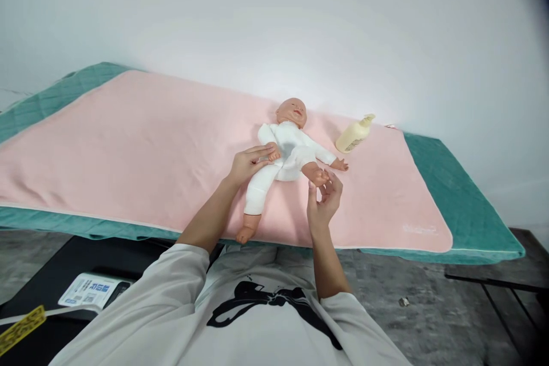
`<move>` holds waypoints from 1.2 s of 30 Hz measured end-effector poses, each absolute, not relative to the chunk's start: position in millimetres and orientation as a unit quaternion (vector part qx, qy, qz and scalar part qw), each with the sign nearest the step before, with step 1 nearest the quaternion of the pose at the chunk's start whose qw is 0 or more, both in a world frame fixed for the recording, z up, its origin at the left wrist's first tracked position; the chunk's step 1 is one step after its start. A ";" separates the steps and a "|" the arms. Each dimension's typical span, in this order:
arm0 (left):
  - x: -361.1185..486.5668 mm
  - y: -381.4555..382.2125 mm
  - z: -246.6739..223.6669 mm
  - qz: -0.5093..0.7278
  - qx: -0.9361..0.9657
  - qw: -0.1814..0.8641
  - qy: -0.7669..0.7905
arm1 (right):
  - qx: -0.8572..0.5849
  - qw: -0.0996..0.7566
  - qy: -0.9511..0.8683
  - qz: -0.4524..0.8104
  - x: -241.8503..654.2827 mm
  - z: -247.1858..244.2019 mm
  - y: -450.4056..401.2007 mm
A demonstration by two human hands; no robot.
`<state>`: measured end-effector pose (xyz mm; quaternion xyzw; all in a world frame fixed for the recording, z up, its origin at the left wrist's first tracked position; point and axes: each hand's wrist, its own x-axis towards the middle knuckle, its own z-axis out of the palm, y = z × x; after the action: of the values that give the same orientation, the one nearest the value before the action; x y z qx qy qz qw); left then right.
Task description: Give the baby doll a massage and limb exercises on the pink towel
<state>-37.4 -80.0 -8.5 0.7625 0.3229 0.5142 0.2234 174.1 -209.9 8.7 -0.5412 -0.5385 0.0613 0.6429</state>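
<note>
A doll (288,136) in white clothing is being supported on its back by a pink mat (171,137), with its head being pointed away from the wearer. Its small hand (273,152) is being held lightly by the left hand (246,164), with thumb and fingers being kept narrowly apart around it. One foot (315,174) is being cradled by the right hand (325,206), in a loose, narrow curl of thumb and fingertips. The clothed trunk and limbs are being judged soft, pliable and fairly light; the head, hands and feet are being taken as smooth, firmer and perhaps slightly slippery. The limbs are being judged floppy, so a sounder hold is being offered by the trunk, with the head being supported too, than by one hand or foot. Beside the doll's outstretched arm, a pale yellow pump bottle (352,137) is being supported by the mat.
</note>
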 end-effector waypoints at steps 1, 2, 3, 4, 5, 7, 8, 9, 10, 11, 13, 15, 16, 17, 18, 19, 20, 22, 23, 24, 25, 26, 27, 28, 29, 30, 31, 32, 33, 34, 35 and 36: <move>-37.4 -80.2 -8.3 0.512 0.763 0.224 0.325 | -0.541 0.646 -0.535 0.066 173.5 9.3 -207.6; -37.4 -80.5 -8.1 0.512 0.761 0.226 0.328 | -0.538 0.649 -0.533 0.068 172.8 9.7 -205.8; -37.4 -81.0 -7.7 0.512 0.760 0.227 0.330 | -0.535 0.653 -0.531 0.069 172.0 10.0 -204.7; -37.3 -81.6 -7.4 0.513 0.758 0.230 0.331 | -0.532 0.658 -0.528 0.071 171.3 10.1 -204.2; -37.3 -82.2 -7.1 0.515 0.754 0.233 0.333 | -0.531 0.662 -0.525 0.073 170.6 10.0 -204.5; -37.2 -83.1 -7.1 0.524 0.741 0.239 0.343 | -0.532 0.665 -0.518 0.074 169.8 9.4 -207.4; -37.2 -83.3 -7.5 0.531 0.732 0.243 0.351 | -0.535 0.664 -0.517 0.072 169.8 8.9 -210.0; -37.4 -83.3 -8.2 0.537 0.723 0.246 0.358 | -0.540 0.661 -0.516 0.069 170.2 8.5 -213.2; -37.6 -83.2 -9.1 0.544 0.714 0.250 0.364 | -0.544 0.657 -0.517 0.064 171.0 8.0 -216.9; -37.8 -82.9 -9.9 0.551 0.704 0.253 0.371 | -0.548 0.653 -0.518 0.060 172.2 7.5 -220.9; -38.5 -82.6 -11.0 0.566 0.681 0.255 0.388 | -0.552 0.652 -0.517 0.052 175.5 5.8 -229.8; -39.1 -82.9 -10.5 0.577 0.655 0.257 0.414 | -0.553 0.654 -0.515 0.041 179.6 2.7 -238.9; -39.3 -83.4 -9.6 0.581 0.642 0.259 0.428 | -0.553 0.654 -0.515 0.035 181.7 0.4 -243.3; -39.6 -84.1 -8.4 0.583 0.630 0.262 0.441 | -0.555 0.653 -0.516 0.029 183.9 -2.6 -247.7; -39.8 -84.9 -6.9 0.584 0.619 0.266 0.453 | -0.555 0.650 -0.518 0.024 185.9 -6.1 -251.9; -40.0 -85.7 -5.5 0.584 0.610 0.271 0.463 | -0.555 0.647 -0.522 0.021 187.8 -10.2 -256.0; -40.1 -86.5 -4.2 0.584 0.601 0.277 0.470 | -0.554 0.645 -0.526 0.020 189.5 -14.7 -260.0; -40.1 -87.6 -2.3 0.586 0.584 0.295 0.477 | -0.554 0.642 -0.530 0.022 192.3 -24.9 -268.1; -40.0 -87.9 -1.7 0.587 0.577 0.306 0.478 | -0.559 0.638 -0.529 0.025 193.4 -30.5 -272.3; -39.8 -88.0 -1.2 0.589 0.569 0.316 0.478 | -0.568 0.632 -0.527 0.028 194.3 -36.3 -276.6; -39.6 -87.9 -0.6 0.593 0.562 0.325 0.477 | -0.579 0.623 -0.525 0.032 194.9 -42.2 -281.0; -39.5 -87.6 0.1 0.597 0.554 0.333 0.475 | -0.592 0.612 -0.523 0.034 195.2 -48.1 -285.4; -39.6 -87.2 0.9 0.604 0.545 0.338 0.473 | -0.604 0.598 -0.525 0.035 195.3 -53.9 -289.7; -40.0 -86.5 1.9 0.613 0.535 0.341 0.471 | -0.616 0.582 -0.530 0.035 195.1 -59.5 -293.8; -40.9 -85.4 2.8 0.624 0.523 0.342 0.470 | -0.627 0.567 -0.533 0.035 194.5 -64.5 -297.6; -42.5 -84.0 3.6 0.634 0.511 0.341 0.470 | -0.637 0.555 -0.534 0.037 193.6 -69.0 -300.9; -44.7 -82.0 4.0 0.644 0.496 0.340 0.473 | -0.645 0.545 -0.534 0.039 192.3 -72.6 -303.6; -47.6 -79.6 3.8 0.654 0.477 0.340 0.479 | -0.651 0.538 -0.534 0.041 190.8 -75.3 -305.8; -51.3 -76.6 2.9 0.665 0.452 0.343 0.487 | -0.654 0.531 -0.537 0.042 189.2 -77.2 -307.3; -55.4 -73.1 1.3 0.676 0.420 0.349 0.495 | -0.656 0.524 -0.541 0.043 187.7 -78.3 -308.4; -59.9 -69.3 -1.0 0.686 0.380 0.361 0.504 | -0.656 0.517 -0.548 0.043 186.4 -78.8 -308.9; -64.5 -65.2 -3.9 0.695 0.333 0.382 0.510 | -0.657 0.510 -0.553 0.045 185.4 -78.8 -309.0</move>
<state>-64.5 -65.2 -3.9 0.3332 0.5100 0.6952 0.3815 185.4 -309.0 -78.8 -0.6571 -0.5531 0.0445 0.5103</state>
